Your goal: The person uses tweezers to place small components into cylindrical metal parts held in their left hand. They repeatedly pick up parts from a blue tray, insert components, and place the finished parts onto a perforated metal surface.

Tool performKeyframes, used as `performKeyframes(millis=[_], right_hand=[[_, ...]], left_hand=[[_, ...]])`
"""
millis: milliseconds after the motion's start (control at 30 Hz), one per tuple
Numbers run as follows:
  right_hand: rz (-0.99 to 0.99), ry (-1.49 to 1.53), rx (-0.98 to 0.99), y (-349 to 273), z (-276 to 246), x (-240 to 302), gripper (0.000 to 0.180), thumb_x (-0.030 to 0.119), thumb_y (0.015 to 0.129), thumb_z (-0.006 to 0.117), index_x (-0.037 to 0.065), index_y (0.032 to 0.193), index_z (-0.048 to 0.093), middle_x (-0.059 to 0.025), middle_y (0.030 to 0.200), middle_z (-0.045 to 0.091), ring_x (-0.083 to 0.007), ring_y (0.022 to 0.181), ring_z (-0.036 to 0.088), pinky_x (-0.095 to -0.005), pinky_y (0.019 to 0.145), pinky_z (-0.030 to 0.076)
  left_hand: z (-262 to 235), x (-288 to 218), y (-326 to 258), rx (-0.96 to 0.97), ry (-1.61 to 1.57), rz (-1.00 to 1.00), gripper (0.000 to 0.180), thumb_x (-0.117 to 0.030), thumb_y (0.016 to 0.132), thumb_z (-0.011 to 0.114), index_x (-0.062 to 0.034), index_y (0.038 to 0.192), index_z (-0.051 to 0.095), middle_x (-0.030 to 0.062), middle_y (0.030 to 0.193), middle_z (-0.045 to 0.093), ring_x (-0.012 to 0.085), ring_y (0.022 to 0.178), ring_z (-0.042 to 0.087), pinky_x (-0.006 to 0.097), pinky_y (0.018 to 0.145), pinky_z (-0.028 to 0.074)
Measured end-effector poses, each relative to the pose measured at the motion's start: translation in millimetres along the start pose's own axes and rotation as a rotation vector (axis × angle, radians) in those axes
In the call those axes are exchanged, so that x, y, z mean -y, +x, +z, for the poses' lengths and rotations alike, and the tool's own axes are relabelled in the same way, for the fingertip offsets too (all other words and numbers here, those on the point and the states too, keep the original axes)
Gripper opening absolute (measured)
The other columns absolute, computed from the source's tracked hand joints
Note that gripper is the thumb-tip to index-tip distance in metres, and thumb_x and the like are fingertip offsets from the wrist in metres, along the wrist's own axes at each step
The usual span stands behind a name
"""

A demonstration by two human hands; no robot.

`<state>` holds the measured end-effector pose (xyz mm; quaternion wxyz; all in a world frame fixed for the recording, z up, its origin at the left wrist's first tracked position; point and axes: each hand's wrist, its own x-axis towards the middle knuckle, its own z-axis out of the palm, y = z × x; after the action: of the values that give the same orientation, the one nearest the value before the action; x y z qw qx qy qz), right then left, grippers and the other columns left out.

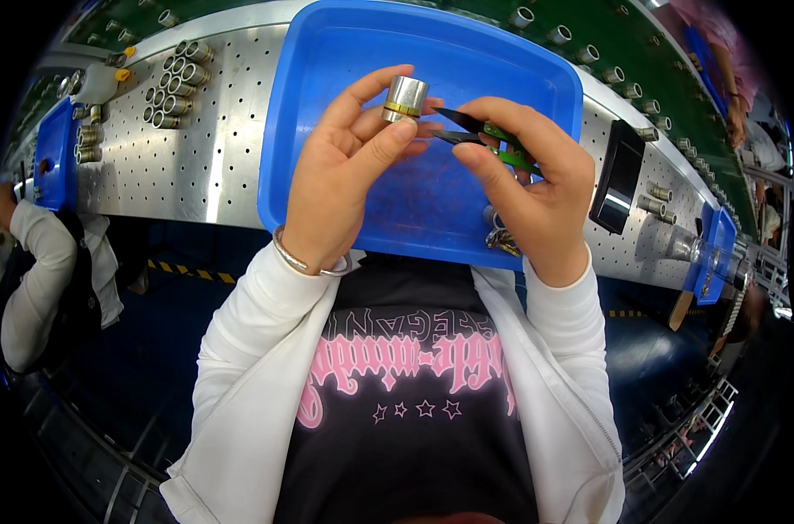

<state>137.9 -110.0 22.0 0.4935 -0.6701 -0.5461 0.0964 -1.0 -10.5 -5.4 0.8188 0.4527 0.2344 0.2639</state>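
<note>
My left hand [349, 157] is closed round a short silver metal sleeve [408, 93] with a yellow band near its lower end. The thumb presses that lower end, and the sleeve stands almost upright. In my right hand [537, 166] are green tweezers [497, 144], pinched between thumb and fingers. Their two dark pointed tips are spread and point left at the sleeve, close to the left fingertips. Whether they touch it I cannot tell. Both hands are above a large blue tray [279, 131]. Small brass-coloured pieces [502, 242] lie in the tray's near right corner, partly hidden by my right wrist.
A perforated metal table [240, 96] bears a cluster of metal sleeves [177, 85] at left. A black flat object [618, 177] lies right of the tray. Beyond runs a green belt [493, 35] with several sleeves. At far left sits another person [43, 262].
</note>
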Motion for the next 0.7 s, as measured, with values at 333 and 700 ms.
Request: performKeyframes(millis=[333, 700], right_hand=[[0.046, -0.057, 0.008, 0.3, 5.0, -4.6, 0.014, 0.013, 0.073, 0.071, 0.004, 0.083, 0.067, -0.0088, 0.075, 0.066, -0.0208, 0.063, 0.064, -0.0257, 0.054, 0.047], [0.061, -0.063, 0.012, -1.1, 5.0, -4.5, 0.013, 0.014, 0.074, 0.071, 0.005, 0.082, 0.069, -0.0084, 0.074, 0.067, -0.0197, 0.061, 0.063, -0.0255, 0.053, 0.046]], left_hand=[[-1.0, 1.1, 0.1, 0.056, -0.022, 0.026, 0.047, -0.01, 0.088, 0.058, -0.003, 0.131, 0.04, 0.0152, 0.114, 0.059, 0.018, 0.105, 0.056, 0.029, 0.093, 0.042], [-2.0, 4.1, 0.2, 0.058, -0.04, 0.025, 0.046, -0.009, 0.087, 0.061, -0.0037, 0.129, 0.043, 0.0131, 0.111, 0.06, 0.0157, 0.104, 0.056, 0.026, 0.091, 0.042]])
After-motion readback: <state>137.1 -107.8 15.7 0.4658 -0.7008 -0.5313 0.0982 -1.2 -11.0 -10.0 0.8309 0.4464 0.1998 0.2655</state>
